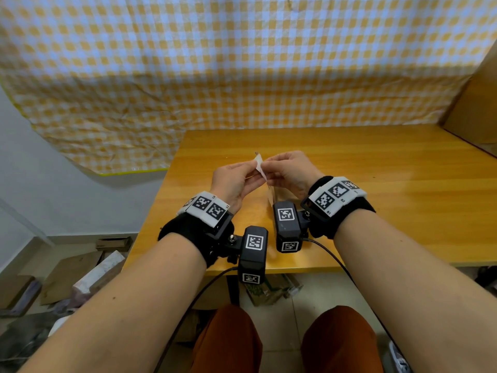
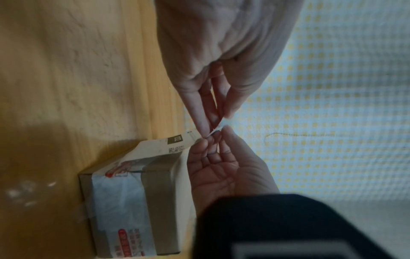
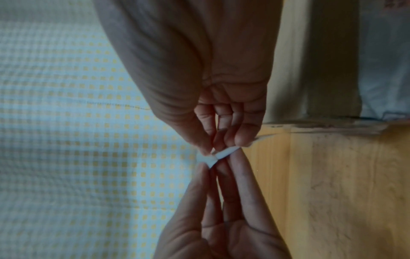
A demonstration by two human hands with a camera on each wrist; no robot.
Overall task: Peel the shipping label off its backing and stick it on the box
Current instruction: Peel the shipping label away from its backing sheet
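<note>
Pinching shipping label (image 1: 258,165) at one corner: left hand (image 1: 233,181) fingers (image 2: 203,145) curled on it, right hand (image 1: 289,169) fingers (image 2: 205,112) meeting them tip to tip. Judgement: grip placed to split label from backing; peel barely begun. Label held above table (image 1: 376,211), over box (image 2: 124,201). Box, already taped, sits under wrists. Checked cloth (image 1: 242,63) behind. Big carton (image 1: 476,103) far right, clear of work.

Both forearms are bare. Each wrist wears a black fabric band (image 1: 188,232) topped by a white plate of black square-code markers (image 1: 208,207) — the right plate (image 1: 336,195) is lettered R1 and R2. A black camera block (image 1: 252,253) hangs off each band, with a cable (image 1: 330,254) trailing — rust-orange trousers (image 1: 228,343) cover the knees.
</note>
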